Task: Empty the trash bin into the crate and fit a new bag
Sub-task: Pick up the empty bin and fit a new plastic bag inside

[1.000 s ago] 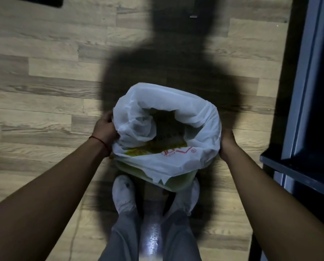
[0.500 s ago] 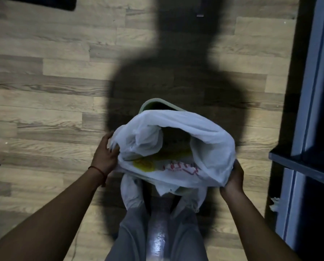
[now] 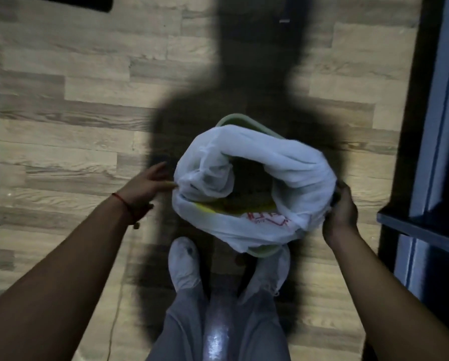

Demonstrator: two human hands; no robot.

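Nearest you: grey trouser legs and two white shoes (image 3: 183, 264) planted on the wood-plank floor (image 3: 62, 142), toes almost against the bin.

The green trash bin (image 3: 260, 252) stands on the floor just ahead of your feet. Only a sliver of rim shows at the near edge and another at the far edge; the rest is hidden by the bag.

White plastic bag (image 3: 293, 162), thin and semi-translucent, rolled and bunched in a fat collar over the rim, mouth open. Red print on the near fold, something yellow low inside; the contents are too dark to name.

Your left hand (image 3: 146, 187) sits at the bag's left side, fingers loose and part open, tips touching or just short of the film — not closed on anything. Your right hand (image 3: 342, 212) has its grip closed around the bag's right edge, a fold of film bunched in the fingers.

Handling, as a judgement: the film is soft, slack and slippery, and likely to stretch or tear under a pinch. A gathered handful of collar on each side should hold better than fingertips. The load looks light, though the bag's depth is hidden. The bin itself looks stiff and light — it may lift with the bag unless steadied.

Farther out: your shadow across the planks, a dark cabinet edge (image 3: 424, 230) at right. No crate in view.
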